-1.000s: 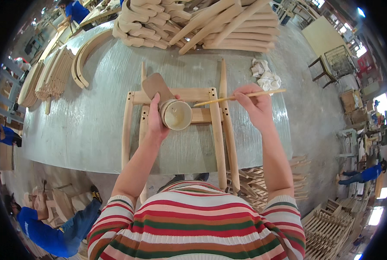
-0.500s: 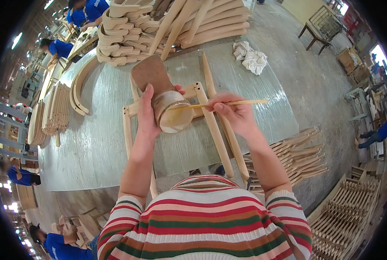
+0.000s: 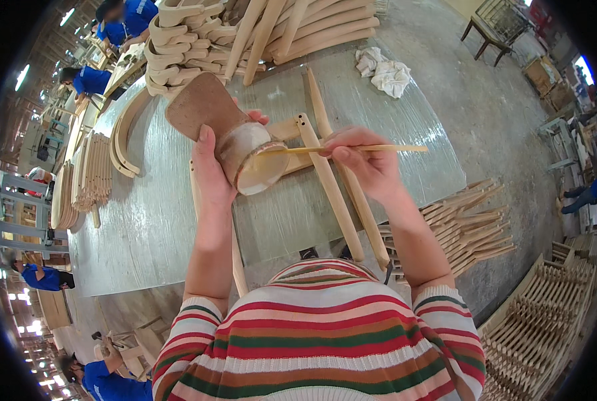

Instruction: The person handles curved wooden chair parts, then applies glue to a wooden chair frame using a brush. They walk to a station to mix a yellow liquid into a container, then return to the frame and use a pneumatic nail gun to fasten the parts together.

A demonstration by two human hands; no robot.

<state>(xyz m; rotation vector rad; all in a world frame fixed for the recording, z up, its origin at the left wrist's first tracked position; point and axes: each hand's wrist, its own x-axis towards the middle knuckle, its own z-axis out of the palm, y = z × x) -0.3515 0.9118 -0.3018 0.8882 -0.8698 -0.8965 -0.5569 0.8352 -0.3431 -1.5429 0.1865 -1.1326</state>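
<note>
Above the grey worktable (image 3: pixel 151 220), raised before the chest: a small round pot (image 3: pixel 252 159), drum-shaped, pale crusted wall, tilted so its open mouth faces the wearer; inside looks smeared off-white. A brown, rough-faced board (image 3: pixel 198 107) with rounded corners juts out behind it. Left hand (image 3: pixel 213 170) grasps the pot, thumb up along its side, fingers wrapped behind. Right hand (image 3: pixel 368 164) pinches a thin pale stick (image 3: pixel 338 149), fingers clenched on it near mid-length; its tip touches the pot's rim. Below both lies a bare wooden frame (image 3: pixel 332 180), smooth round rails, light unfinished wood. Stacked curved wooden parts (image 3: pixel 198 33) at the far table edge; crumpled white rag (image 3: pixel 384 70) on the right corner.
</note>
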